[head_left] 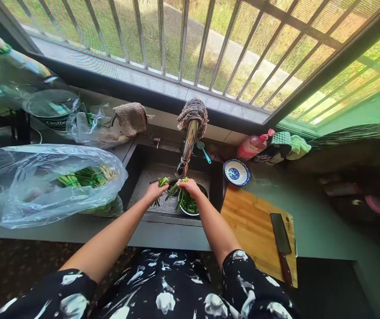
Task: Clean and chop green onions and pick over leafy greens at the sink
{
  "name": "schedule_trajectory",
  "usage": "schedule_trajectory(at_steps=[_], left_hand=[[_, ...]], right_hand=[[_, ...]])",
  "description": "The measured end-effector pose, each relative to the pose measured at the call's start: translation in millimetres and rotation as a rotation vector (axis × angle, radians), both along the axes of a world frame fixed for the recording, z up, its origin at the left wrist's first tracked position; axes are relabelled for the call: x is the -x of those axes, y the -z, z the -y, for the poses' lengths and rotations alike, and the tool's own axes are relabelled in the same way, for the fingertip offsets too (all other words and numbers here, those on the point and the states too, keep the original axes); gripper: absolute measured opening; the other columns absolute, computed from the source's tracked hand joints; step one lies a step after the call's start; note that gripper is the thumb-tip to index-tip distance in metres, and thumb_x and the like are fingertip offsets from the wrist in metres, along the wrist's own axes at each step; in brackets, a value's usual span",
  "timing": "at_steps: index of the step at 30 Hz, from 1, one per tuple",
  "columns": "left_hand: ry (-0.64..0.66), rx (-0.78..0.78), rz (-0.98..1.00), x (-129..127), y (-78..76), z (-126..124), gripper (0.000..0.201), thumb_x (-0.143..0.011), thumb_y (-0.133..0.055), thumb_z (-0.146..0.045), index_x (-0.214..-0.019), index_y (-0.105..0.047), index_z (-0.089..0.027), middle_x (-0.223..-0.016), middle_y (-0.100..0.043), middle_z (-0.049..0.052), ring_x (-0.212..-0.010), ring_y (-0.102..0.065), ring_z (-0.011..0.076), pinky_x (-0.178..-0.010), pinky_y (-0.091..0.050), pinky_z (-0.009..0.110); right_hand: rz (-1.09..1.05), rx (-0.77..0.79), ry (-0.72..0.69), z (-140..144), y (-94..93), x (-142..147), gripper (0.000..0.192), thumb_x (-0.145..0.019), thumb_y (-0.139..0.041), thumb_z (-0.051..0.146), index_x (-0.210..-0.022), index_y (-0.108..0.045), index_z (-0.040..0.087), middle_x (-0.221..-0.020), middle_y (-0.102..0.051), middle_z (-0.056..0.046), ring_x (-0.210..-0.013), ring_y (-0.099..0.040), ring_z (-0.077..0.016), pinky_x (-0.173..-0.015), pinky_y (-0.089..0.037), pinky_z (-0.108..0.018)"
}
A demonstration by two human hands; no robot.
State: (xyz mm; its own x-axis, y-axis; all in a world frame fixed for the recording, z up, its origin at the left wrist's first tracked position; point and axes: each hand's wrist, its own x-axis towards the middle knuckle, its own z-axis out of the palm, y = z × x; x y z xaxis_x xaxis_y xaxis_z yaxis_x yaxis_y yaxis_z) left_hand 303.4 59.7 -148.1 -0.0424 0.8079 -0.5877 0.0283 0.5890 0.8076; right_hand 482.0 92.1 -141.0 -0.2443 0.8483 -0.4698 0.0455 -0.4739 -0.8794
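Two hands grip green stalks [173, 189] under the faucet [186, 153]: the left hand [155, 191] pinches a few, the right hand [190, 187] clasps a bunch above the bowl [190, 206]. At ten o'clock, a container [53, 113] reads "Oestbo", cut off.

head cam | looks forward and down from above | sink [143, 177] mid-frame, near | window [190, 44] along top

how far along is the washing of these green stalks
Done: some green stalks already lie in the metal bowl in the sink. In hand: the left hand and right hand each hold stalks under the faucet. Left: tied bundles in the plastic bag; cleaver lies unused.
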Motion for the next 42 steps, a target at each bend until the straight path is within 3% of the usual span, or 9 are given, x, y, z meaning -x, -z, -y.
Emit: schedule_trajectory(at_steps=[4, 10, 14, 19, 27, 36, 42], left_hand=[[0.084, -0.040, 0.123, -10.5, -6.0, 3.2, 0.038, -0.048, -0.082, -0.029, -0.080, -0.068, -0.013, -0.052, -0.053, -0.004, -0.042, -0.042, 0.0088, -0.045, -0.034, 0.023], [-0.074, 0.044, 0.244, -11.0, -10.3, 3.7, 0.040, -0.044, -0.085, -0.025, -0.075, -0.063, -0.012, -0.056, -0.057, -0.003, -0.040, -0.045, 0.0066, -0.047, -0.042, 0.024], [-0.095, 0.082, 0.234, -9.0, -14.4, 4.3, 0.042, -0.044, -0.086, -0.024, -0.077, -0.062, -0.012, -0.056, -0.059, -0.002, -0.038, -0.046, 0.0068, -0.044, -0.041, 0.023], [-0.078, 0.075, 0.252, -8.0, -17.6, 5.1, 0.043, -0.046, -0.085, -0.029, -0.077, -0.061, -0.012, -0.061, -0.063, 0.001, -0.037, -0.043, 0.0051, -0.041, -0.041, 0.023], [-0.046, 0.089, 0.259, -8.9, -13.8, 3.5, 0.047, -0.042, -0.087, -0.032, -0.075, -0.060, -0.012, -0.058, -0.059, -0.001, -0.037, -0.042, 0.0047, -0.039, -0.040, 0.021], [-0.108, 0.106, 0.277, -16.9, -15.1, 6.7, 0.041, -0.050, -0.085, -0.029, -0.079, -0.060, -0.013, -0.055, -0.057, -0.003, -0.037, -0.043, 0.0054, -0.040, -0.042, 0.021], [-0.155, 0.112, 0.313, -19.0, -18.2, 7.0, 0.037, -0.052, -0.084, -0.021, -0.077, -0.058, -0.013, -0.053, -0.056, -0.004, -0.035, -0.040, 0.0036, -0.040, -0.040, 0.020]], right_hand=[[-0.048, -0.004, -0.039, 4.1, -1.8, 6.0, 0.027, -0.053, -0.073, 0.036, -0.054, -0.057, 0.016, -0.050, -0.053, 0.002, -0.050, -0.042, -0.0094, -0.053, -0.031, -0.025], [-0.027, 0.001, -0.096, 9.0, -1.4, 5.3, 0.030, -0.055, -0.075, 0.039, -0.055, -0.057, 0.015, -0.050, -0.053, 0.002, -0.052, -0.044, -0.0099, -0.054, -0.032, -0.024], [-0.039, 0.007, -0.114, 12.0, 3.8, 5.2, 0.028, -0.048, -0.078, 0.032, -0.060, -0.060, 0.015, -0.048, -0.052, 0.004, -0.047, -0.042, -0.0086, -0.051, -0.029, -0.024], [-0.020, 0.035, -0.117, 13.8, 8.1, 0.8, 0.027, -0.054, -0.073, 0.035, -0.051, -0.054, 0.016, -0.045, -0.049, 0.004, -0.045, -0.037, -0.0073, -0.049, -0.024, -0.023], [-0.087, 0.054, -0.171, 15.4, 11.4, -1.6, 0.028, -0.056, -0.073, 0.038, -0.062, -0.061, 0.014, -0.048, -0.052, 0.004, -0.047, -0.040, -0.0080, -0.051, -0.025, -0.023], [-0.122, 0.110, -0.087, 16.7, 11.2, 6.1, 0.025, -0.056, -0.073, 0.036, -0.060, -0.062, 0.013, -0.052, -0.059, 0.000, -0.046, -0.046, -0.0095, -0.049, -0.030, -0.023], [-0.085, 0.089, 0.029, 11.9, 11.5, 5.9, 0.025, -0.045, -0.079, 0.020, -0.063, -0.064, 0.013, -0.056, -0.061, 0.003, -0.052, -0.050, -0.0094, -0.056, -0.037, -0.023]])
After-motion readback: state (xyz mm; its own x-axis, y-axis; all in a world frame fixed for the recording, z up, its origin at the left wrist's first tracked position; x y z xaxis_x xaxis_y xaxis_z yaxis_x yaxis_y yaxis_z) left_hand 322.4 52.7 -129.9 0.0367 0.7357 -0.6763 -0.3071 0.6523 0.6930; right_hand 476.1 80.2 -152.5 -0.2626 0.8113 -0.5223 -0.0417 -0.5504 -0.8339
